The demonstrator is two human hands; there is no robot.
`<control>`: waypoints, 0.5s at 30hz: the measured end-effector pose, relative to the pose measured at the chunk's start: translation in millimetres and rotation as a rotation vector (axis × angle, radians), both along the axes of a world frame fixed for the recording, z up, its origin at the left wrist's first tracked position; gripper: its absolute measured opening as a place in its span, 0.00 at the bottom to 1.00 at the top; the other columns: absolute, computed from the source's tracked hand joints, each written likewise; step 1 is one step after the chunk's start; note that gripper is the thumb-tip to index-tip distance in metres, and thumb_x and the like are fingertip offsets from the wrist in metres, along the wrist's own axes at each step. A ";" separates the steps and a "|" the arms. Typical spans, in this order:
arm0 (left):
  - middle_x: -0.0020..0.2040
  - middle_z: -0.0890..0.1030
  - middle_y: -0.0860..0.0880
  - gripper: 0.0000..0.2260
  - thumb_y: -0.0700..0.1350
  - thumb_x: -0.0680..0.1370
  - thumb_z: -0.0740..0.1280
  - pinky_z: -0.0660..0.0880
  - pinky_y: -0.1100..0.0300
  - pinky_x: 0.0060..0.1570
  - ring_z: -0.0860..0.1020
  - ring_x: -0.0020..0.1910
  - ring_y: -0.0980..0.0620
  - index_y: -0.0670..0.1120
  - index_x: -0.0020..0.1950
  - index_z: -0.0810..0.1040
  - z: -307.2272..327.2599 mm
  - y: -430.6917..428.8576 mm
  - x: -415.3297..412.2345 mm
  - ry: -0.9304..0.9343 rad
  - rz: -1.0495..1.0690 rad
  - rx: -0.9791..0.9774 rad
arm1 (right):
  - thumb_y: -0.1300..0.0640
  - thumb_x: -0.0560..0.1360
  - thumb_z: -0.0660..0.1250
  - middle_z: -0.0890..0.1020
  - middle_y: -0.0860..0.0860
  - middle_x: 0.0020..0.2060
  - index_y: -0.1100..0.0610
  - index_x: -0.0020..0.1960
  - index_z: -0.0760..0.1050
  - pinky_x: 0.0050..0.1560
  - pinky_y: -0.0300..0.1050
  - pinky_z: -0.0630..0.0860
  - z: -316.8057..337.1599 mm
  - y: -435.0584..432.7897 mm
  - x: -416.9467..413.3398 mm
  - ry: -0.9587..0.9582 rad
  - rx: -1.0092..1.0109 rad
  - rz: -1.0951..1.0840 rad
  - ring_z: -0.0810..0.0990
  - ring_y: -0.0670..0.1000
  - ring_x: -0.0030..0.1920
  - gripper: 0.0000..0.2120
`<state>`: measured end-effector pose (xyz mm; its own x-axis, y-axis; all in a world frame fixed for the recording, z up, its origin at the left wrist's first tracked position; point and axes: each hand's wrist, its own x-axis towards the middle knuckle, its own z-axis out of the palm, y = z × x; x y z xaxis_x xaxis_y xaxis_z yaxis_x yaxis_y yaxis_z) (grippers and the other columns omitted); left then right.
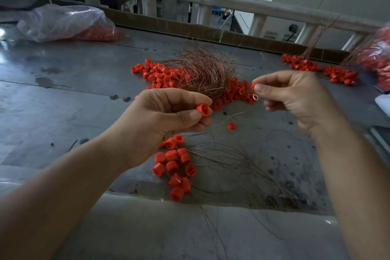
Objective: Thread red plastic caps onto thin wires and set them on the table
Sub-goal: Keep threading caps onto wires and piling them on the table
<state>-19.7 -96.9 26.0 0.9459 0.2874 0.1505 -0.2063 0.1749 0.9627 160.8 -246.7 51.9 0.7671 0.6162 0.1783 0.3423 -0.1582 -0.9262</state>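
My left hand [168, 116] fingers pinch a red cap [203, 110]; right hand [295, 99] fingers pinch another cap [253, 86], wire loop [255, 97] just below.

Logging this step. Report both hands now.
Left hand: closed, pinching a red cap.
Right hand: closed, pinching another red cap.

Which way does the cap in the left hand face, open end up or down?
Up. The cap sits pinched in the left hand and its hollow inside shows toward the camera.
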 end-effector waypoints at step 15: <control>0.37 0.84 0.46 0.13 0.37 0.63 0.67 0.77 0.67 0.37 0.83 0.37 0.54 0.45 0.45 0.83 2.8 0.4 0.3 0.049 0.020 0.036 | 0.61 0.62 0.66 0.82 0.51 0.34 0.60 0.46 0.76 0.37 0.37 0.78 8.0 22.3 -54.2 0.322 0.170 0.385 0.81 0.46 0.35 0.13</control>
<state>-19.4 -96.5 28.8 0.9465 0.3017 0.1146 -0.1618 0.1362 0.9774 106.6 -224.4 59.9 0.5230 0.8472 0.0930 0.0405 0.0843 -0.9956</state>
